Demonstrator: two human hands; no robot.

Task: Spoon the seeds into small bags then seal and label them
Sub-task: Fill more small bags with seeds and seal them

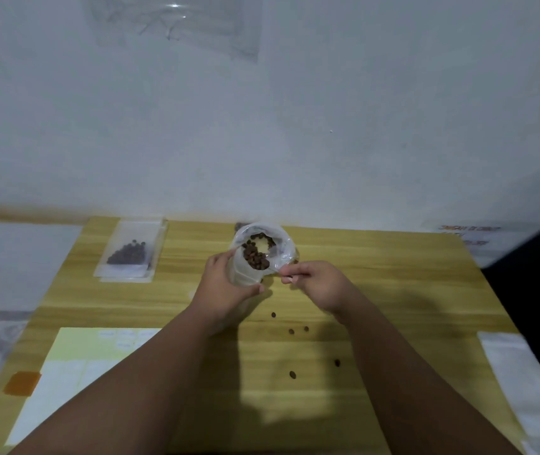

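A clear plastic bag (282,242) stands open on the wooden table (377,264), with dark brown seeds (256,256) showing inside it. My left hand (229,287) grips the bag's near side. My right hand (317,284) pinches a thin clear spoon handle (278,268) whose bowl reaches into the bag among the seeds. Several loose seeds (291,331) lie on the table in front of my hands. A small flat bag with seeds (130,251) rests at the table's far left.
A sheet of labels (75,366) lies at the near left, with an orange tag (20,383) beside it. White packets (524,379) lie along the right edge. A wall (262,126) stands just behind the table, a clear plastic sheet (176,24) hanging on it.
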